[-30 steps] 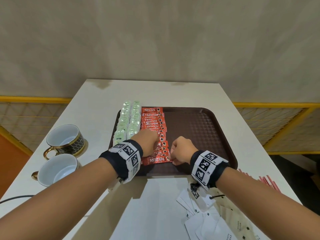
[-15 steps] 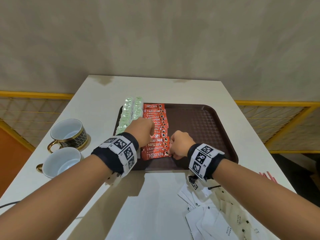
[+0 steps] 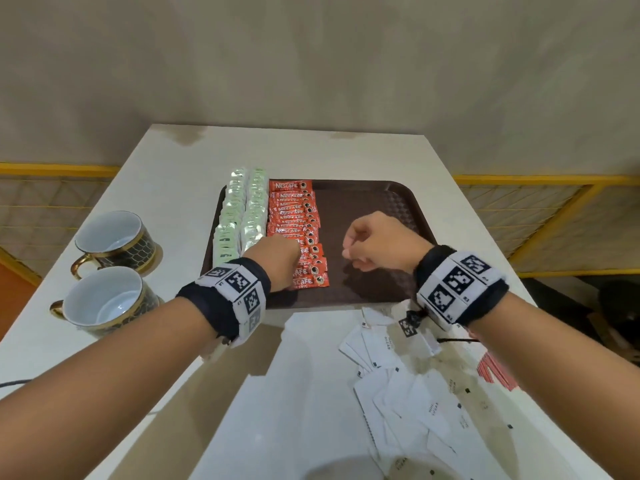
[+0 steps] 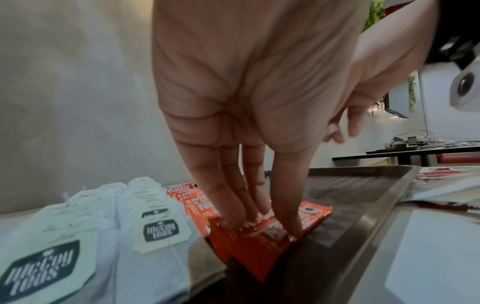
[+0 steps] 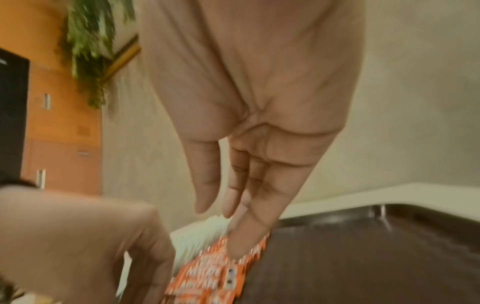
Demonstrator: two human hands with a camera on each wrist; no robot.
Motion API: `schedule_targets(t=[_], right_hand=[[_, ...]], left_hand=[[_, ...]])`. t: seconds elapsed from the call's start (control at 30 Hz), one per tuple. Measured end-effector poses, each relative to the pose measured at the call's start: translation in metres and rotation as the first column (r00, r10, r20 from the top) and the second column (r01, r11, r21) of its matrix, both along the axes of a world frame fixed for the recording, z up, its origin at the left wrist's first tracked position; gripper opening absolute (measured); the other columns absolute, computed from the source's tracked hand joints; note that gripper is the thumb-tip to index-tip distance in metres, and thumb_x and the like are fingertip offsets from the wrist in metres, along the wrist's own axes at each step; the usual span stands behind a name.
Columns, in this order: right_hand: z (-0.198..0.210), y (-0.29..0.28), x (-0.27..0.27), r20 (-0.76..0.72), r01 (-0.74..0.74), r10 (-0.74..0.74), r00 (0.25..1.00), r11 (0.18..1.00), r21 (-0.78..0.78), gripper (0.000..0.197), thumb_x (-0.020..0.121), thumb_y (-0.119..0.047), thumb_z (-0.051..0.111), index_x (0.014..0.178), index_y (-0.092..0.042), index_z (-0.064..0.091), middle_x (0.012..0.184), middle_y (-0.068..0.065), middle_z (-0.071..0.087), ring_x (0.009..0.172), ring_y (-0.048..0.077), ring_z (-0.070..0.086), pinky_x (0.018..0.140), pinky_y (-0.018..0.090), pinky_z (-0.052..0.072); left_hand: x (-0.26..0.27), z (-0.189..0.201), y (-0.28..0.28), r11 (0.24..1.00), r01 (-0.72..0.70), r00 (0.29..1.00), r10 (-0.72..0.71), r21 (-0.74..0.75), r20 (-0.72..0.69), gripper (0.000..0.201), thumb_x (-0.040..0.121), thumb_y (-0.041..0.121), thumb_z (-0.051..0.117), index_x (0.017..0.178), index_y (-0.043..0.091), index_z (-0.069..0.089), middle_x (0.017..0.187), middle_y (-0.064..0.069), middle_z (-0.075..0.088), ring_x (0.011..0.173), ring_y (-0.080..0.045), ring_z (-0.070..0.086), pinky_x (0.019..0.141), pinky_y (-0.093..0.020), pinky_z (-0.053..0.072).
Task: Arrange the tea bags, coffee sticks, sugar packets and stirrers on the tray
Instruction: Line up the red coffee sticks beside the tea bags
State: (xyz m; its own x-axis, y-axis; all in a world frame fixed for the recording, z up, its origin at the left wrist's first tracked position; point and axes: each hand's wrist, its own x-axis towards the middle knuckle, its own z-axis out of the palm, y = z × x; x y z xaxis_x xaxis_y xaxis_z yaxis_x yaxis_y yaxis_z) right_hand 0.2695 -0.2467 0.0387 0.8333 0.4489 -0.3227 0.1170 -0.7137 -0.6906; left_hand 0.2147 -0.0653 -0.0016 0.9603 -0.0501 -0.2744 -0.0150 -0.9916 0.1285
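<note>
left hand (image 4: 246, 115) presses straight fingers on red foil coffee sticks (image 3: 294, 230) in the dark brown plastic tray (image 3: 374, 202); right hand (image 3: 377, 240) hovers beside them, relaxed, holding nothing.

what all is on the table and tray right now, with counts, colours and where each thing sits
tray: one, dark brown, middle of the table
tea bags: two rows, pale green, left edge of the tray; count unclear
coffee sticks: one overlapping row, red, beside the tea bags on the tray
sugar packets: loose pile, white, on the table near the tray's right corner
stirrers: a few, red, on the table right of the packets
cups: two, black and gold with white insides, left of the tray
table: one, white
left hand: fingers pressing the nearest coffee sticks
right hand: above the bare tray, holding nothing
</note>
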Motion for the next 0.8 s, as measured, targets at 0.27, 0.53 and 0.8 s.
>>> schedule_targets(t=[0.27,0.53,0.8], right_hand=[[0.023,-0.111,-0.068,0.064,-0.106,0.140,0.988,0.921,-0.375,0.028,0.086,-0.038,0.069,0.112,-0.026,0.066,0.105,-0.010,0.065,0.092,0.008,0.061,0.077,0.021,0.046],[-0.038,-0.131,-0.154,-0.072,-0.301,0.318,0.946,0.768,-0.566,0.094,0.087,-0.039,0.067,0.153,-0.040,0.001,0.162,0.001,-0.018,0.149,0.025,0.012,0.115,0.036,0.030],[-0.057,-0.109,-0.164,0.021,-0.272,0.328,0.944,0.815,-0.513,0.084,0.093,-0.022,0.060,0.154,-0.035,0.005,0.162,0.005,-0.014,0.147,0.032,0.006,0.102,0.037,0.044]], left_hand=[[-0.046,0.015,-0.051,0.960,0.149,0.985,-0.124,-0.237,0.116,0.022,0.085,0.030,0.066,0.101,0.016,0.064,0.096,-0.002,0.062,0.090,-0.024,0.058,0.077,-0.032,0.049],[-0.096,-0.016,-0.117,0.875,0.439,0.858,-0.476,-0.204,-0.194,0.082,0.088,0.044,0.063,0.151,0.042,0.011,0.162,-0.004,-0.008,0.148,-0.027,-0.010,0.119,-0.043,0.014],[-0.118,-0.025,-0.099,0.920,0.306,0.932,-0.342,-0.243,-0.120,0.079,0.083,0.042,0.069,0.145,0.047,0.020,0.159,0.000,0.010,0.145,-0.021,0.008,0.116,-0.036,0.024]])
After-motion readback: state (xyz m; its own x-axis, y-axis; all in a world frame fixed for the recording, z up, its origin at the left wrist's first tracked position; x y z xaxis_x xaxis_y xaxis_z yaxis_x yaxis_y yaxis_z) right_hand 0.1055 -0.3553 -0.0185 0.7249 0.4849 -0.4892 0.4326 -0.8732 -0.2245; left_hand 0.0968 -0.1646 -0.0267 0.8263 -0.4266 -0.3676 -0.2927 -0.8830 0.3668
